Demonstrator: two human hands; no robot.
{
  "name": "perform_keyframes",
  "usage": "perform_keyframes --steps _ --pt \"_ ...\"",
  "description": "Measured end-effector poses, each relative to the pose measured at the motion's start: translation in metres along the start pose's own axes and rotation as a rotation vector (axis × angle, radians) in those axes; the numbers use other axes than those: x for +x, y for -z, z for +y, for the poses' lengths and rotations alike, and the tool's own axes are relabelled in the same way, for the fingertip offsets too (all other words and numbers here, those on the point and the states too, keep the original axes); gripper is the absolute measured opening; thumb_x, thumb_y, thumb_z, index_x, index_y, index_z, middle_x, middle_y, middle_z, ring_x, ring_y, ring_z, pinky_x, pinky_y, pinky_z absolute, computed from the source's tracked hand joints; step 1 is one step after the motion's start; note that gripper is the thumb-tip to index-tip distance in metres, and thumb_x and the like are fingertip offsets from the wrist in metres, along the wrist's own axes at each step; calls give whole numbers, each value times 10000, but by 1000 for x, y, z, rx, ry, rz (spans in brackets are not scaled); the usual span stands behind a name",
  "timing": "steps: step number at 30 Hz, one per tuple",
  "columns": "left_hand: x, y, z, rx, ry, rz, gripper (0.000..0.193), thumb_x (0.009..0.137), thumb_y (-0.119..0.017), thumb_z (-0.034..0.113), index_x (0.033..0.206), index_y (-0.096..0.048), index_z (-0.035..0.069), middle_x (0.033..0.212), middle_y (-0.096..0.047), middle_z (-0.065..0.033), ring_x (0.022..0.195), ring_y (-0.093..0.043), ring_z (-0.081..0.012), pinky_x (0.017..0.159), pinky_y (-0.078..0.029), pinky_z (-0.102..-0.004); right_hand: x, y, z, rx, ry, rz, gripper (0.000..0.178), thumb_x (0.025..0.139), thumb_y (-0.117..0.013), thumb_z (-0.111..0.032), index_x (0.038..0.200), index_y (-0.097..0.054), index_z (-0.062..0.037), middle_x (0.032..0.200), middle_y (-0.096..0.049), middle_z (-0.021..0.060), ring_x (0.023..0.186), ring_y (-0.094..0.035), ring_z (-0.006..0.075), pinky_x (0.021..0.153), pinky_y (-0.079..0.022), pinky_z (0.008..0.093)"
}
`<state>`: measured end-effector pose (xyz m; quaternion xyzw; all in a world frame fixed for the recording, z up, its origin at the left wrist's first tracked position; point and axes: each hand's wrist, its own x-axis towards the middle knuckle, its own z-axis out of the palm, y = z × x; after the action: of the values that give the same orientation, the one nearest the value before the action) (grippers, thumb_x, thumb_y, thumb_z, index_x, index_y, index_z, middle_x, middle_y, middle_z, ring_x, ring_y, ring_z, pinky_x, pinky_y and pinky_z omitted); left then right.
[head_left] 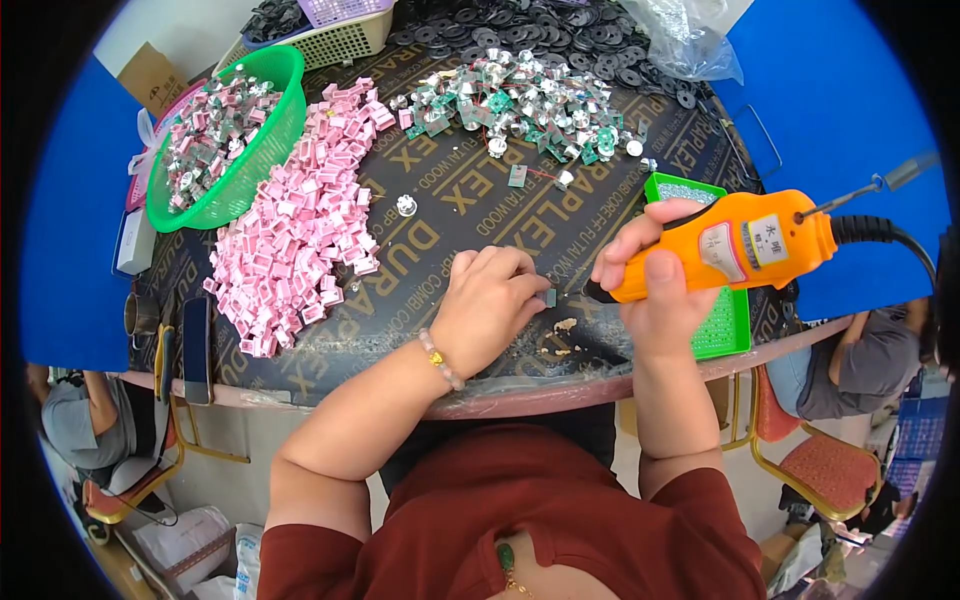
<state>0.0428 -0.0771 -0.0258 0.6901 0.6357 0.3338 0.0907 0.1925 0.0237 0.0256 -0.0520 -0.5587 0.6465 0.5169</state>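
My right hand [665, 285] is wrapped round an orange electric screwdriver [780, 240], which lies nearly level with its dark tip pointing left. A black cord and a metal hanging hook come off its right end. My left hand [490, 305] rests on the table just left of that tip, fingers closed. At its fingertips shows the edge of a small green circuit board [549, 298]; the rest of the piece is hidden by the fingers. Beyond the left hand lies a single small clear-and-silver part [406, 205]. A loose green board [517, 176] with a red wire lies farther off.
Pink plastic housings [290, 240] are heaped at left, beside a tilted green basket [290, 90] of small parts. Wired circuit boards [530, 105] form a far pile, with black rings [600, 40] behind. A green tray [738, 335] stands under the screwdriver. A phone [197, 350] lies near the left edge.
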Motion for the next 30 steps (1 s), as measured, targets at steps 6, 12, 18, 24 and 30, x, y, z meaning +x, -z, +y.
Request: perform_keyframes --steps 6,12,18,24,30 --pt "2 -3 -3 109 -60 13 194 723 -716 137 915 -697 114 901 -618 1 923 -535 -187 845 -344 -365 -1 2 13 15 -3 21 378 864 -656 -92 1171 -445 -25 822 -620 114 616 -579 125 594 -503 245" --pt "3 -4 -1 162 -55 40 165 711 -715 161 871 -708 123 826 -633 19 897 -540 -171 837 -347 -364 -4 1 19 34 -5 18 381 860 -661 -87 1165 -442 -24 822 -620 116 609 -578 124 589 -502 243" --pt "4 -4 -1 169 -47 29 160 701 -714 164 858 -712 131 832 -634 24 900 -539 -170 836 -346 -365 -3 1 23 8 3 26 373 860 -651 -66 1164 -439 -19 821 -619 120 608 -576 121 583 -495 233" --pt "4 -3 -1 158 -35 23 153 704 -709 166 854 -714 136 834 -630 26 911 -537 -170 836 -346 -364 -2 2 25 13 2 1 365 862 -640 -57 1164 -438 -17 826 -621 123 615 -575 120 594 -495 238" --pt "3 -4 -1 152 -14 5 157 725 -708 175 878 -710 143 844 -615 24 934 -530 -177 845 -344 -365 -1 2 25 10 -29 -13 345 860 -629 -38 1151 -444 -19 830 -621 124 624 -576 120 601 -494 241"
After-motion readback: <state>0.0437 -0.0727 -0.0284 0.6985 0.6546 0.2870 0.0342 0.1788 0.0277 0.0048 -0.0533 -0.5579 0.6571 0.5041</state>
